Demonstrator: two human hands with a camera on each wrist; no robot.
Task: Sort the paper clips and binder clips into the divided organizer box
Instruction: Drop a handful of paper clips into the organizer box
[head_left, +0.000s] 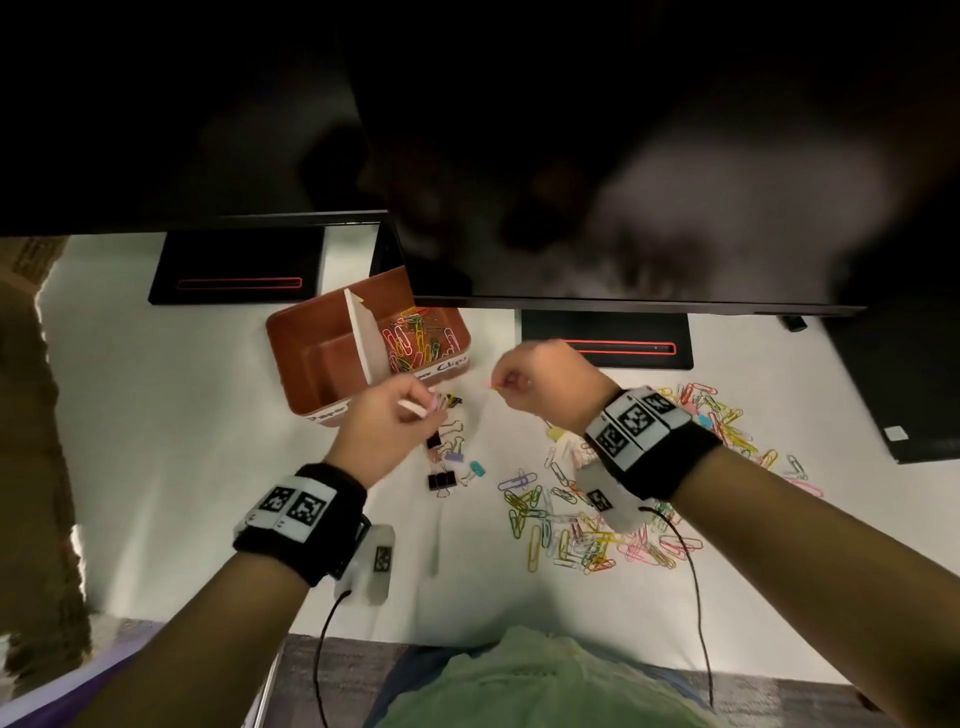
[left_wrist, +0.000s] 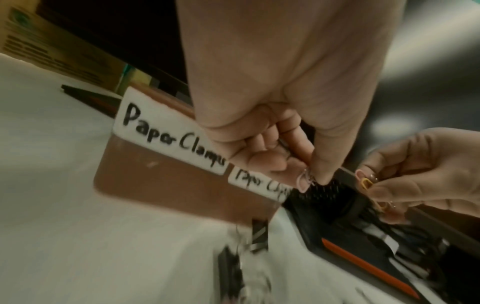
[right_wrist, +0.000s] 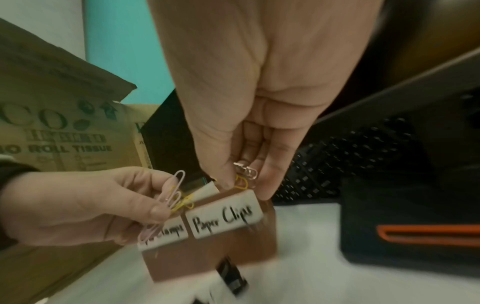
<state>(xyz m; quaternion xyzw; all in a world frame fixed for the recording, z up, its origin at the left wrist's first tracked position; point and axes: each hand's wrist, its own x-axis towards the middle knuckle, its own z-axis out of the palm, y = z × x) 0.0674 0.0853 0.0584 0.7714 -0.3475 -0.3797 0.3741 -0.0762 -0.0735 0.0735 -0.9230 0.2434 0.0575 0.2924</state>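
Hands (head_left: 384, 421) (head_left: 540, 382) each pinch paper clips (right_wrist: 171, 197) above white desk (head_left: 182, 441) near monitors (head_left: 623, 156)

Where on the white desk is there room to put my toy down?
Bare white desk lies left of the brown divided organizer box, below the left monitor's black stand. It is crowded right of the box: black and pastel binder clips by the left hand, and a spread of coloured paper clips.
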